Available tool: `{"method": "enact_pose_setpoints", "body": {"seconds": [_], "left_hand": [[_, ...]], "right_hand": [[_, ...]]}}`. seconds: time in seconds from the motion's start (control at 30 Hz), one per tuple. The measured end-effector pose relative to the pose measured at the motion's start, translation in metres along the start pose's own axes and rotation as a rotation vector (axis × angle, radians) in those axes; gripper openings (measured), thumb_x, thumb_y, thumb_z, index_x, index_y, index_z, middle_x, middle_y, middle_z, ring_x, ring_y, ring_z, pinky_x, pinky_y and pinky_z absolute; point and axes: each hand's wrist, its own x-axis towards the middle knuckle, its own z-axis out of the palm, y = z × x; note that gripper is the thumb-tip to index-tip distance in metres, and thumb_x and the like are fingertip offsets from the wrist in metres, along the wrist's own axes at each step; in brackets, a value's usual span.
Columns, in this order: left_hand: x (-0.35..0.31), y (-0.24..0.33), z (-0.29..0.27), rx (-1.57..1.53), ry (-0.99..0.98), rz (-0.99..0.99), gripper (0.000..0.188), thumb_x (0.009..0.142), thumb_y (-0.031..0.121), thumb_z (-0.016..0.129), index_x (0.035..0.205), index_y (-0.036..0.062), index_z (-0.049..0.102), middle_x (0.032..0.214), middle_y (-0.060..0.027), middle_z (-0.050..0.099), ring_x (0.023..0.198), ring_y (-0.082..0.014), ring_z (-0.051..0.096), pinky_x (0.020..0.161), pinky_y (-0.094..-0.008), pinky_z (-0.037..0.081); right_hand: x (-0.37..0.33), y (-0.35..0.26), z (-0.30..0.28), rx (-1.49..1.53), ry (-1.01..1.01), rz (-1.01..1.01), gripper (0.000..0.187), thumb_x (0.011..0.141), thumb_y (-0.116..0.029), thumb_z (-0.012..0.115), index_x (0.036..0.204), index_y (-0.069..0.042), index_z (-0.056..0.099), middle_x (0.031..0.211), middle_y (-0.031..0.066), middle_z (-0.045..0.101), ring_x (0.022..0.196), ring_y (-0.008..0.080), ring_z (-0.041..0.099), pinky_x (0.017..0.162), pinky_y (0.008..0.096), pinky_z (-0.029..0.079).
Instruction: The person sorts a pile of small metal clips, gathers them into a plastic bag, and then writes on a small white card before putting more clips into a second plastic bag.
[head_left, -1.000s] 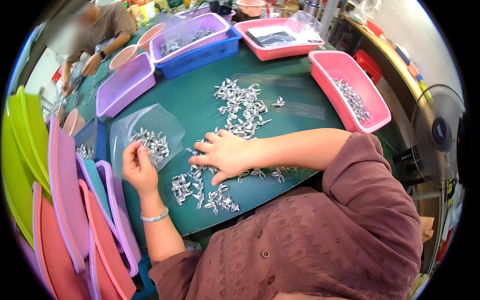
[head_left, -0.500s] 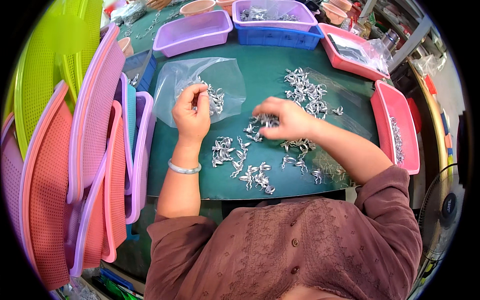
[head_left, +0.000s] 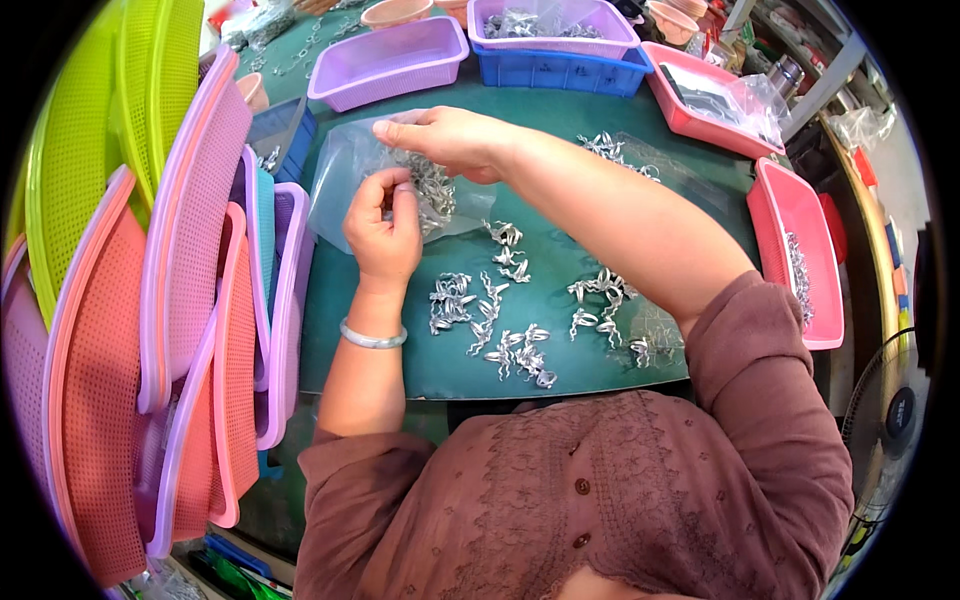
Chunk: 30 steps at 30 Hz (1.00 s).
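Note:
My left hand (head_left: pixel 384 222) is closed in a pinch on the near edge of a clear plastic bag (head_left: pixel 335 185), which lies on the green table. Small silver metal rings (head_left: pixel 436 200) with wavy bands are heaped inside the bag. Above that heap, my right hand (head_left: pixel 440 138) reaches in over the bag with its thumb stretched out and fingers apart; its palm side is turned away. More silver rings (head_left: pixel 515 355) lie in loose clusters on the table in front of me. Another pile of rings (head_left: pixel 605 150) is partly hidden behind my right forearm.
Purple basket (head_left: pixel 390 65), blue basket (head_left: pixel 560 72) and pink basket (head_left: pixel 700 115) line the table's far side. At right stands a pink basket (head_left: pixel 825 300) holding small metal parts. Stacked perforated baskets (head_left: pixel 95 400) crowd the left side. A fan (head_left: pixel 890 420) stands at lower right.
My right hand has moved left from the ring pile to above the bag, and the heap in the bag looks larger. Some rings are gone from the table's middle. My left hand stays put.

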Motion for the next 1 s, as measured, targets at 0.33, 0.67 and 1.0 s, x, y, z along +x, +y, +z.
{"method": "enact_pose_setpoints", "body": {"seconds": [0.33, 0.67, 1.0], "left_hand": [[-0.003, 0.002, 0.005, -0.068, -0.047, -0.021, 0.011, 0.083, -0.002, 0.059, 0.093, 0.0003, 0.063, 0.079, -0.0024, 0.063, 0.068, -0.0068, 0.057, 0.061, -0.0202, 0.046], [-0.007, -0.012, 0.004, -0.056, -0.094, -0.015, 0.012, 0.084, -0.003, 0.057, 0.094, -0.0002, 0.063, 0.081, -0.0019, 0.062, 0.068, -0.0061, 0.055, 0.062, -0.0197, 0.045], [-0.008, -0.008, 0.006, -0.064, -0.105, -0.027, 0.012, 0.084, -0.003, 0.058, 0.093, 0.0003, 0.064, 0.082, -0.0007, 0.063, 0.069, -0.0052, 0.055, 0.062, -0.0194, 0.045]], "right_hand": [[-0.055, 0.129, -0.182, -1.017, 0.299, -0.155, 0.078, 0.081, -0.062, 0.056, 0.136, -0.008, 0.044, 0.140, 0.0253, 0.036, 0.128, 0.0379, 0.038, 0.105, 0.0432, 0.033], [-0.137, 0.134, -0.101, -1.145, 0.026, -0.349, 0.085, 0.068, -0.065, 0.065, 0.136, -0.018, 0.043, 0.138, 0.0233, 0.037, 0.127, 0.0422, 0.034, 0.102, 0.0559, 0.028], [-0.154, 0.137, -0.082, -1.083, 0.133, -0.298, 0.074, 0.065, -0.056, 0.073, 0.124, -0.016, 0.052, 0.126, 0.0205, 0.045, 0.106, 0.0390, 0.047, 0.091, 0.0458, 0.042]]}}
